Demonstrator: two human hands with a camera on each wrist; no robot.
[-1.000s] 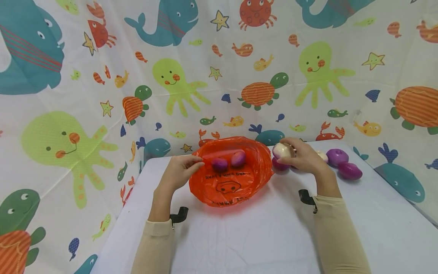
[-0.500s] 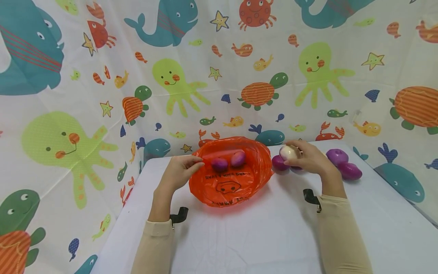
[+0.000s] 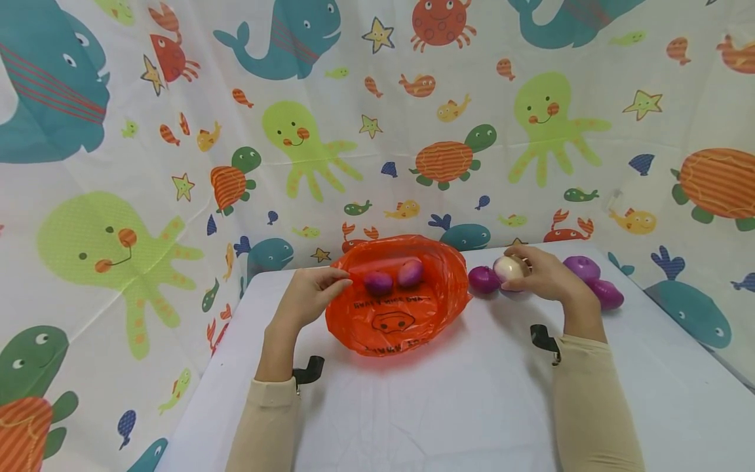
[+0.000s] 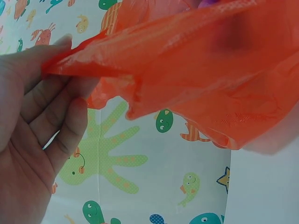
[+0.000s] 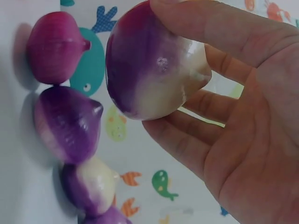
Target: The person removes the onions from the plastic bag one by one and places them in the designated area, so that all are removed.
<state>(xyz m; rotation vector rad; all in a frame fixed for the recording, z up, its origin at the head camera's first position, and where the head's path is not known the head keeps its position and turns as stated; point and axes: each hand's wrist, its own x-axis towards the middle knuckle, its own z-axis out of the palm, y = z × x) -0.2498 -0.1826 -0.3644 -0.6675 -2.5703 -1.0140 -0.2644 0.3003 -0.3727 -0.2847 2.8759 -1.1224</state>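
Observation:
My left hand (image 3: 308, 298) pinches the left rim of a red plastic bag (image 3: 454, 288) between thumb and fingers; the left wrist view shows the bag's edge (image 4: 93, 60) stretched from the fingertips. Inside the open bag lie two purple, rounded pieces of produce (image 3: 379, 283). My right hand (image 3: 548, 272) holds a glossy purple-and-white onion (image 5: 154, 70) by its sides with thumb and fingers, to the right of the bag. Below it, a magenta onion (image 3: 483, 280) sits on the table beside the bag, and a darker purple onion (image 5: 70, 123) stands next to that one.
Farther right on the white table (image 3: 413, 419) lie more onions, among them a round purple one (image 3: 580, 267) and a longer one (image 3: 605, 295). A purple-and-white onion (image 5: 91, 184) stands in the same row. A sea-animal curtain (image 3: 377, 183) hangs behind the table.
My right hand has moved to the right and slightly lower, carrying the purple-and-white onion away from the bag. The left hand and the bag have stayed where they were.

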